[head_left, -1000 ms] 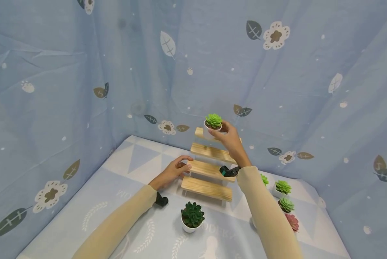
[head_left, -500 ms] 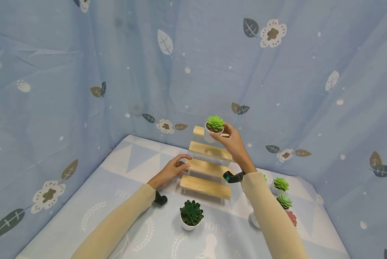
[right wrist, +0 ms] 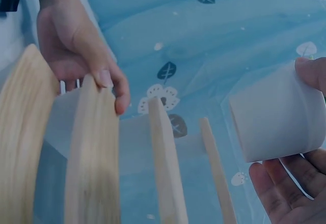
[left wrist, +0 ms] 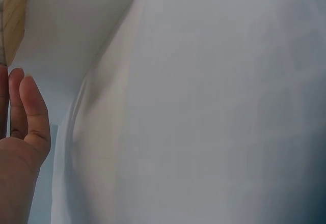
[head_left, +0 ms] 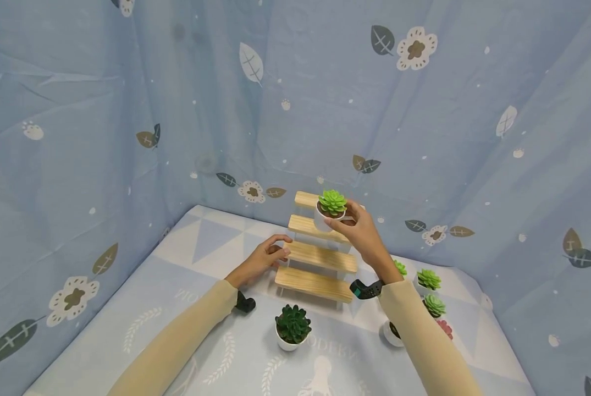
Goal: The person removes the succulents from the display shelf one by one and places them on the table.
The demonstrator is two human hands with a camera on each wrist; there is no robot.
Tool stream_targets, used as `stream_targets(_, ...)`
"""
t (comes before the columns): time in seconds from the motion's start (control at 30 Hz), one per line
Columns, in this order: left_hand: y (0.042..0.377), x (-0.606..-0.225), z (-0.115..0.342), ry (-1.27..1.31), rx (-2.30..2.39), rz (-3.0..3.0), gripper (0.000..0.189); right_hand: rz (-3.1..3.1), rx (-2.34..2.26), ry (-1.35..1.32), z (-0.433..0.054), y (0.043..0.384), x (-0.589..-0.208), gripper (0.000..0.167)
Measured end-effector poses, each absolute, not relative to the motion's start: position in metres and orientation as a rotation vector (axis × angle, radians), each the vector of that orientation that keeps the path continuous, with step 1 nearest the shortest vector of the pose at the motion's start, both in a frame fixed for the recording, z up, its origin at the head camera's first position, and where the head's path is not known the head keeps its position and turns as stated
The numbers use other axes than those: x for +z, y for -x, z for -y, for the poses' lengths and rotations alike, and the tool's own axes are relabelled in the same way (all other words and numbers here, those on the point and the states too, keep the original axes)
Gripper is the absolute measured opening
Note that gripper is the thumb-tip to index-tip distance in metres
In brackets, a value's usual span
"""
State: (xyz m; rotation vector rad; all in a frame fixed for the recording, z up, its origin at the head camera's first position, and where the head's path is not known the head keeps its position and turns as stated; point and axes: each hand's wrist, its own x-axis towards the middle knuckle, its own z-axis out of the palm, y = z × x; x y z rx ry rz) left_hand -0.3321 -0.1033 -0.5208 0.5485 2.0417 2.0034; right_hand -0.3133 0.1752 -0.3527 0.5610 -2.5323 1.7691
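Note:
A bright green potted succulent (head_left: 332, 203) is held by my right hand (head_left: 366, 235), thumb and fingers on either side of its white pot. It overlaps the upper two boards of a tiered wooden plant stand (head_left: 317, 257) in the head view. In the right wrist view the white pot (right wrist: 277, 114) appears apart from the top board's edge. My left hand (head_left: 259, 262) holds the left end of the stand's second-lowest board, with its thumb (right wrist: 104, 76) against the wood there. The left wrist view shows only some fingers near a board end (left wrist: 14, 18).
A dark green potted succulent (head_left: 293, 324) stands on the cloth-covered table (head_left: 186, 330) in front of the stand. To the right are several more, including green ones (head_left: 429, 279) and a red one (head_left: 445, 329), partly behind the right sleeve. A patterned curtain (head_left: 315, 110) rises behind.
My right hand has brought the bright green succulent down and slightly right, from the top board toward the second-highest. My left hand stays at the stand's left end.

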Motion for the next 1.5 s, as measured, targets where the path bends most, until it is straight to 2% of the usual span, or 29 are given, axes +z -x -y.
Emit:
stream_targets(0.5, 0.332, -0.519, 0.101, -0.559, 2.012, -2.051, 0.042, 2.533, 1.787, -0.608, -0.193, 0.281, -0.37, 0.071)
stream_targets(0.83, 0.332, -0.523, 0.102, -0.556, 2.01, -2.048, 0.039, 2.57, 1.781, -0.543, -0.208, 0.256, -0.387, 0.075)
stream_targets(1.2, 0.332, -0.519, 0.103, -0.577, 2.017, -2.039, 0.041, 2.577, 1.751, -0.532, -0.221, 0.236, -0.401, 0.069)
stream_targets(1.5, 0.33, -0.519, 0.102, -0.56, 2.014, -2.036, 0.042, 2.616, 1.75, -0.478, -0.228, 0.217, -0.417, 0.073)
